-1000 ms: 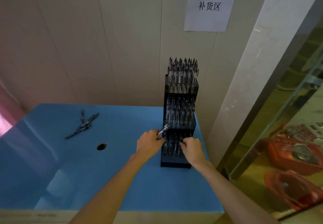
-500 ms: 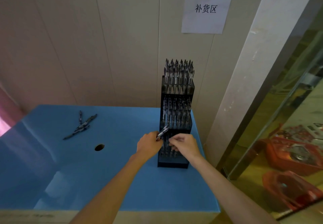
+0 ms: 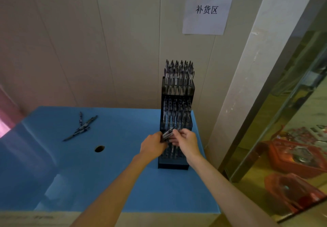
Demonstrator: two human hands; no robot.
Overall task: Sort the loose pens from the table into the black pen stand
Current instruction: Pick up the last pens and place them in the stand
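A tall black tiered pen stand [image 3: 173,164] stands at the right rear of the blue table [image 3: 106,177], its upper tiers packed with pens. My left hand [image 3: 153,146] grips a small bunch of pens [image 3: 167,133] just in front of the lowest tier. My right hand [image 3: 185,142] meets it from the right and pinches the pens' upper ends. Several loose pens [image 3: 81,127] lie in a small heap at the table's far left.
A round hole [image 3: 99,148] sits in the tabletop left of my hands. A paper sign [image 3: 206,15] hangs on the panelled wall behind. A white pillar [image 3: 251,78] and glass front with red items [image 3: 293,157] stand close on the right.
My right hand has moved left from the stand's lower tier to the pens in my left hand and now pinches them. My left hand has stayed in place.
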